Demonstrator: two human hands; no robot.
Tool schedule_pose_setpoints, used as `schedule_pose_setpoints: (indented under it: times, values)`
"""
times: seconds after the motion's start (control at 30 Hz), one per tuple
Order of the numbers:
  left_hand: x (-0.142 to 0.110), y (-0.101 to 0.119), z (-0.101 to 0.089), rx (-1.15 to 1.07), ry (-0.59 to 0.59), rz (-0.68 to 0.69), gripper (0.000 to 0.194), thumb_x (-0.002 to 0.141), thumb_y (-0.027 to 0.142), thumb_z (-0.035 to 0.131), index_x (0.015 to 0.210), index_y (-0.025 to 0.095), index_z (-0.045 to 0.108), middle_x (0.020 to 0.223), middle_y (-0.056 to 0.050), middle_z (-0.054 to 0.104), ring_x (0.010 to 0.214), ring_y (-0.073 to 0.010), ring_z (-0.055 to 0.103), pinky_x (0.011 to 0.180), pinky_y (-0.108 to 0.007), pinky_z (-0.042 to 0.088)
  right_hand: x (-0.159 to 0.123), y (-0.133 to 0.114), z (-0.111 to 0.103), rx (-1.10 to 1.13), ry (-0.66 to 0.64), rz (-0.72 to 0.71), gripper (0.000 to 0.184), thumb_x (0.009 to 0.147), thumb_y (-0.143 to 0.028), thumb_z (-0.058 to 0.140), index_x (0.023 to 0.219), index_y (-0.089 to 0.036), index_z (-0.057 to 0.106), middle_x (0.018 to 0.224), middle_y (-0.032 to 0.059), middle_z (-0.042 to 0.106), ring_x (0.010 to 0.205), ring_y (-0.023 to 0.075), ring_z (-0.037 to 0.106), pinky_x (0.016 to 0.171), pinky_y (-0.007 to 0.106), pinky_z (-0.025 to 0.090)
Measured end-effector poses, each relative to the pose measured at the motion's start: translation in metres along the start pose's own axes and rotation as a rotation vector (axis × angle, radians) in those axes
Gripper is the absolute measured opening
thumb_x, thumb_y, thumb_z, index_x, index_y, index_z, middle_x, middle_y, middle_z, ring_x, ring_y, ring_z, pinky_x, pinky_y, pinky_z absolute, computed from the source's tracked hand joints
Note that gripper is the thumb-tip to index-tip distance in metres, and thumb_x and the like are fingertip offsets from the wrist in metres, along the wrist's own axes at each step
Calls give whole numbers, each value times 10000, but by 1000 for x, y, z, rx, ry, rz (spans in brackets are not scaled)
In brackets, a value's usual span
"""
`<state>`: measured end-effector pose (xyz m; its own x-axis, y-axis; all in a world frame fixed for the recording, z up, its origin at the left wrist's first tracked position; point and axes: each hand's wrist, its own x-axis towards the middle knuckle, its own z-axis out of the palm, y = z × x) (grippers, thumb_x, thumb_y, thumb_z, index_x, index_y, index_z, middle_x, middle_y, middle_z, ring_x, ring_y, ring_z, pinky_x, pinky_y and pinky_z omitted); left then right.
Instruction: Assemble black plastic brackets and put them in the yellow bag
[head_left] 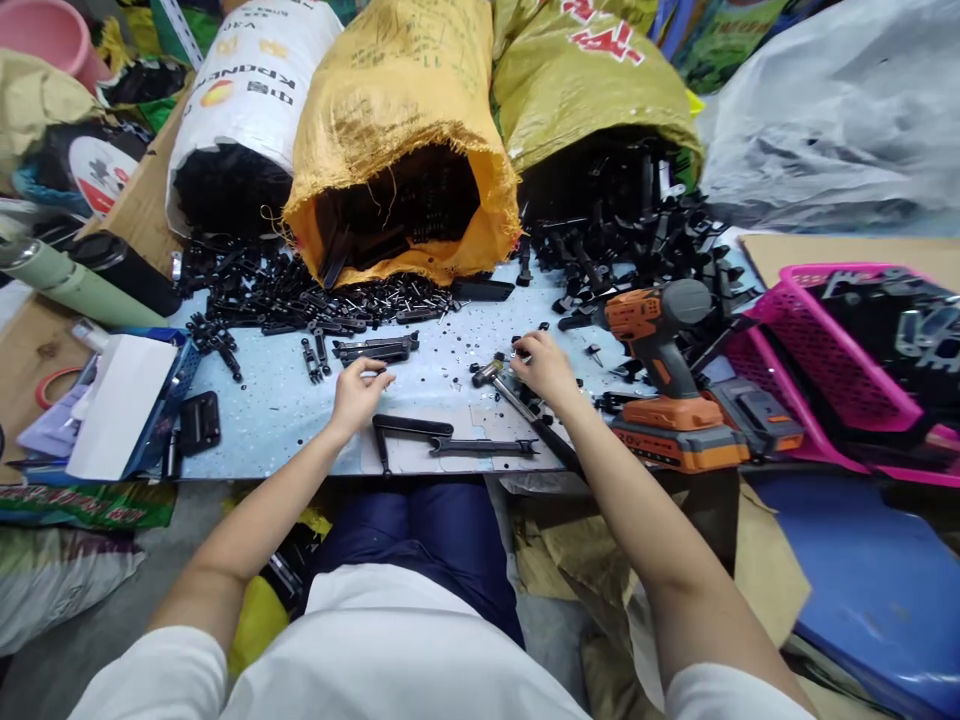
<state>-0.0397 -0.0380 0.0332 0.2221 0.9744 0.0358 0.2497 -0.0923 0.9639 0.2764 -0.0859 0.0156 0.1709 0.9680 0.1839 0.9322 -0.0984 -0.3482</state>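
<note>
My left hand [358,396] is closed with thumb and fingertips close together; something small and dark shows between them, too small to name. Just beyond it lies a short stack of black bar-shaped parts [376,348]. My right hand [546,366] pinches a small black part [517,347], mostly hidden by the fingers. Beneath that hand a hammer [504,388] lies at a slant, its dark handle running under my right forearm. Between my arms, near the table's front edge, are a black angled part [412,427] and a black bar with a forked end [484,447].
An orange cordless drill [652,340] stands right of my right forearm, beside a pink basket [825,360] of metal parts. Black parts [300,300] are heaped before a yellow sack [397,100]. A blue tray [184,370] and a black case [200,422] sit left.
</note>
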Motion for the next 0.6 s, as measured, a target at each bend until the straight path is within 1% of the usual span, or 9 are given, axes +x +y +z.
schedule_pose_setpoints:
  times: [0.07, 0.1, 0.17, 0.23, 0.3, 0.33, 0.4, 0.47, 0.6]
  values:
    - [-29, -14, -19, -151, 17, -106, 273, 748, 350, 645, 903, 154, 535, 770, -48, 677, 761, -187, 683, 752, -339, 532, -19, -21, -7, 184, 53, -59, 218, 819, -260, 507, 965, -161, 636, 979, 97, 624, 809, 182, 599, 726, 316, 483]
    - [-39, -19, -24, -184, 15, -124, 291, 742, 367, 651, 899, 156, 527, 762, -46, 678, 759, -185, 685, 757, -339, 533, -28, -33, -11, 269, 47, -81, 218, 827, -297, 519, 959, -169, 635, 932, 79, 640, 776, 172, 607, 710, 311, 491]
    - [-53, -26, -25, -172, 11, -94, 290, 756, 383, 639, 896, 158, 521, 795, -52, 674, 769, -181, 685, 751, -328, 537, -46, -58, -17, 400, -11, -104, 229, 825, -358, 550, 941, -180, 633, 842, 49, 665, 706, 156, 617, 678, 301, 503]
    - [-59, -29, -24, -62, 31, 18, 251, 791, 377, 607, 894, 161, 530, 860, -63, 658, 810, -179, 676, 746, -318, 543, -61, -79, -18, 474, -91, -113, 227, 813, -385, 577, 901, -184, 637, 786, 31, 678, 646, 142, 617, 646, 287, 508]
    - [-63, -31, -24, 127, 67, 185, 195, 836, 353, 560, 894, 167, 550, 916, -75, 641, 879, -182, 655, 771, -325, 545, -72, -93, -15, 497, -147, -125, 218, 814, -388, 582, 869, -186, 642, 760, 26, 685, 622, 138, 620, 626, 277, 512]
    - [-65, -32, -25, 231, 68, 276, 173, 859, 336, 532, 902, 170, 561, 934, -82, 639, 912, -187, 644, 793, -335, 544, -77, -98, -13, 497, -151, -134, 217, 819, -389, 577, 862, -187, 644, 757, 28, 687, 624, 141, 625, 623, 276, 515]
    - [-68, -37, -27, 407, 15, 439, 168, 895, 293, 475, 951, 174, 580, 965, -97, 648, 966, -197, 629, 844, -363, 538, -83, -105, -10, 472, -125, -164, 219, 840, -387, 553, 857, -191, 649, 780, 39, 692, 666, 155, 642, 648, 285, 522]
    - [-71, -43, -30, 530, -64, 559, 201, 914, 260, 436, 1014, 173, 586, 1003, -109, 656, 999, -205, 624, 906, -397, 517, -89, -109, -8, 408, -86, -207, 228, 872, -374, 511, 867, -197, 655, 822, 54, 696, 733, 172, 658, 698, 301, 525]
    - [-68, -51, -37, 687, -192, 676, 248, 921, 251, 421, 1080, 157, 586, 1054, -131, 661, 1042, -222, 616, 964, -455, 473, -101, -110, 1, 233, -90, -306, 251, 916, -319, 441, 944, -209, 664, 968, 79, 697, 858, 192, 662, 780, 324, 520]
